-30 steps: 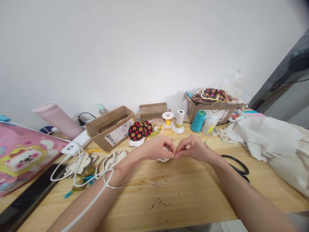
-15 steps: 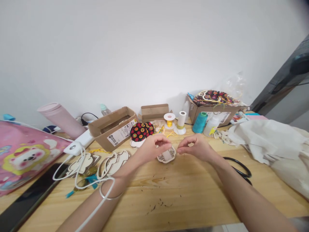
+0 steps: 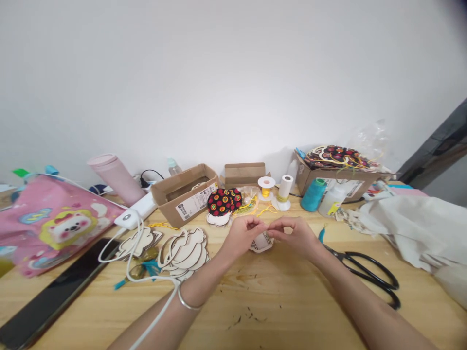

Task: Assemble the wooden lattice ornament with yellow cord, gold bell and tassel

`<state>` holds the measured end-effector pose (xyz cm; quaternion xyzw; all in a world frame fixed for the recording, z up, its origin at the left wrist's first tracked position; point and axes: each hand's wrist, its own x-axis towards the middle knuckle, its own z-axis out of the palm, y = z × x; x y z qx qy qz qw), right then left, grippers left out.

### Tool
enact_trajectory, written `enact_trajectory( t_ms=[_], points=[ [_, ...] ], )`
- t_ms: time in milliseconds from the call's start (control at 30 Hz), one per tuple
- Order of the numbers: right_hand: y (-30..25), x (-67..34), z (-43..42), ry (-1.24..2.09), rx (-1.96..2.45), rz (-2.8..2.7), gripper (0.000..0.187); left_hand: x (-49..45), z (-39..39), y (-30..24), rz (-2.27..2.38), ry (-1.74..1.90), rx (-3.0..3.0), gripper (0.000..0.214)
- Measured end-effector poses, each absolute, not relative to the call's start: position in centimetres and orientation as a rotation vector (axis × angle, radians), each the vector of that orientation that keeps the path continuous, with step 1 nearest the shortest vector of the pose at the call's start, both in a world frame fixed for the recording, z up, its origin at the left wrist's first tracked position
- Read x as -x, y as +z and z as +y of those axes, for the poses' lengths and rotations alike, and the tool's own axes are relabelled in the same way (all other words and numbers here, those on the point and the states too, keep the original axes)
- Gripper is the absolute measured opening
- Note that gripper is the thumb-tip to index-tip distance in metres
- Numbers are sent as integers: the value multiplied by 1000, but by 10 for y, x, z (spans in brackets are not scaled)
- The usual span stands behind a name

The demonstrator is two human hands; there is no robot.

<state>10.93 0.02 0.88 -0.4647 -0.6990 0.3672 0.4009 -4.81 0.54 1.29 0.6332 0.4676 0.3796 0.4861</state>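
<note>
Above the middle of the table my left hand point(image 3: 243, 237) and my right hand point(image 3: 295, 237) meet, thumbs and forefingers pinched with tips close together. Whatever lies between the fingertips is too fine to make out. Just below them is a small pale lattice-patterned wooden piece point(image 3: 261, 243), partly covered by my left hand; whether a finger touches it I cannot tell. Behind my hands lies a black fabric piece with colourful round motifs point(image 3: 224, 201), over a white scalloped piece point(image 3: 218, 219). Black-handled scissors point(image 3: 372, 272) rest beside my right forearm.
Wooden cutouts point(image 3: 186, 253) are piled left of my left arm, and a white cable point(image 3: 134, 277) crosses that forearm. A cardboard box point(image 3: 186, 199), yellow thread spool point(image 3: 266, 187), teal thread cone point(image 3: 313, 195) and glue bottle point(image 3: 332, 200) stand behind. White cloth point(image 3: 419, 228) lies right.
My fingertips have come together from a gap over the lattice piece. The whole view has shifted, bringing more of the scissors into sight at the right.
</note>
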Motion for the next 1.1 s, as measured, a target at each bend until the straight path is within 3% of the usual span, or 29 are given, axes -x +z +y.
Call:
enact_trajectory(
  t_ms=[267, 467, 667, 800, 1100],
  points=[
    [-3, -109, 9, 1097, 1225, -1285, 18, 60, 7, 16, 1073, 1332, -1528, 8],
    [-6, -118, 18, 1026, 1194, -1020, 31, 68, 9, 14, 1177, 1196, -1646, 32],
    [-8, -118, 20, 1002, 1191, -986, 40, 61, 7, 1, 1137, 1188, -1759, 25],
    [-9, -114, 18, 1014, 1180, -1015, 39, 55, 2, -4, 1106, 950, -1865, 28],
    [-8, -100, 3, 1203, 958, -1284, 25, 36, 0, -4, 999, 1165, -1270, 33]
  ],
)
